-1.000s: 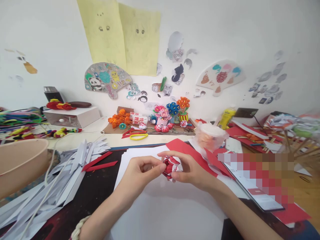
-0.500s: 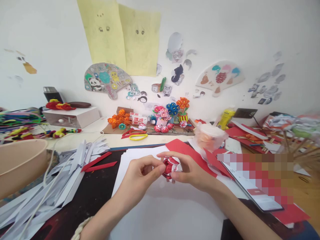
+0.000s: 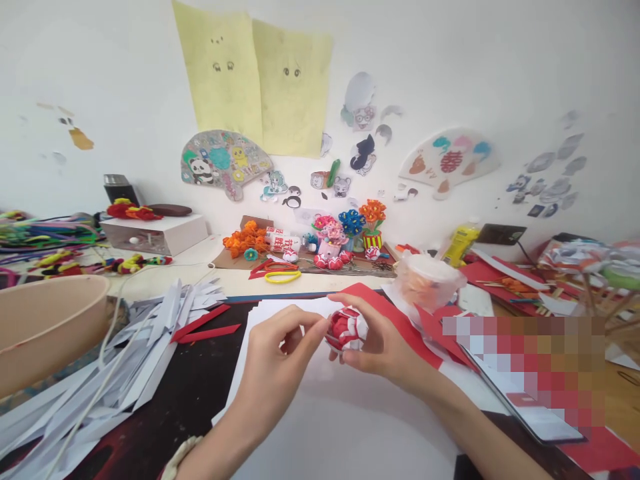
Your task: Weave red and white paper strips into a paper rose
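Observation:
A small ball of folded red and white paper (image 3: 347, 329), with a red hollow showing, is held above the stacked white sheets (image 3: 340, 420). My right hand (image 3: 387, 343) curls around its right side, thumb below and index finger over the top. On the left edge of the ball, the thumb and index finger of my left hand (image 3: 280, 347) are pinched together. Whatever lies between those fingertips is too small to make out. The lower fingers of my right hand are partly hidden behind the ball.
White paper strips (image 3: 145, 353) and two red strips (image 3: 207, 333) lie left beside a beige basin (image 3: 50, 333). Yellow-handled scissors (image 3: 283, 276) lie ahead, before craft flowers (image 3: 330, 233). A phone (image 3: 540, 413), red paper (image 3: 605, 450) and a lidded tub (image 3: 430, 280) are right.
The view has shifted slightly left. The ball has turned in my right hand, so more of its layered side shows. My left fingers have drawn a little toward its left edge.

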Demonstrator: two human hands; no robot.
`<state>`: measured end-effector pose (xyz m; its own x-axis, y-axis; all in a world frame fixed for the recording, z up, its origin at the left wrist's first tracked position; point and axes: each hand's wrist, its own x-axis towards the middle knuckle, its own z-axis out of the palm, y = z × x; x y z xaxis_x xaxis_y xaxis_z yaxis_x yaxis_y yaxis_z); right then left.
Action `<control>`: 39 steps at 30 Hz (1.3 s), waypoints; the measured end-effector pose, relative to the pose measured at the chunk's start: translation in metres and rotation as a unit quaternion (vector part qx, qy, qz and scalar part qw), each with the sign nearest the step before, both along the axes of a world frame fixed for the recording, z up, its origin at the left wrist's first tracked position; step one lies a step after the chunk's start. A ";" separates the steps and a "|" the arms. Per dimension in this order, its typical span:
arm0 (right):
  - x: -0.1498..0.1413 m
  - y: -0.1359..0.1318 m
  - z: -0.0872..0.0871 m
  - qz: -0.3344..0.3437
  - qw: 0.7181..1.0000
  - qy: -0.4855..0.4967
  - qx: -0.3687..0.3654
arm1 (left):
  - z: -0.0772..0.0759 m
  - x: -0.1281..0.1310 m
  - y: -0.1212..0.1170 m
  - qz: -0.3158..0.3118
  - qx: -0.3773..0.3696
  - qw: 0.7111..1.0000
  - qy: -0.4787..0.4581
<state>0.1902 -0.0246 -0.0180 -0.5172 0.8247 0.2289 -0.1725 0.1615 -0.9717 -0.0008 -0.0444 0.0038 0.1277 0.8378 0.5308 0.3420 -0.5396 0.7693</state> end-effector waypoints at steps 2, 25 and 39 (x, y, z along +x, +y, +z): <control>0.000 0.000 0.001 0.015 1.000 0.023 -0.013 | 0.002 -0.003 0.000 -0.003 0.019 1.000 0.007; 0.006 0.004 -0.001 0.084 0.995 0.050 -0.020 | 0.005 -0.004 -0.001 -0.077 0.100 0.989 0.073; 0.005 0.004 0.004 0.048 0.996 0.068 -0.016 | -0.001 0.000 -0.002 -0.020 0.239 0.963 0.125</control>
<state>0.1949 -0.0210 -0.0141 -0.5605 0.7805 0.2768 -0.3166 0.1069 -0.9425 -0.0007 -0.0466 0.0032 0.3275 0.4979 0.8030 0.4561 -0.8276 0.3271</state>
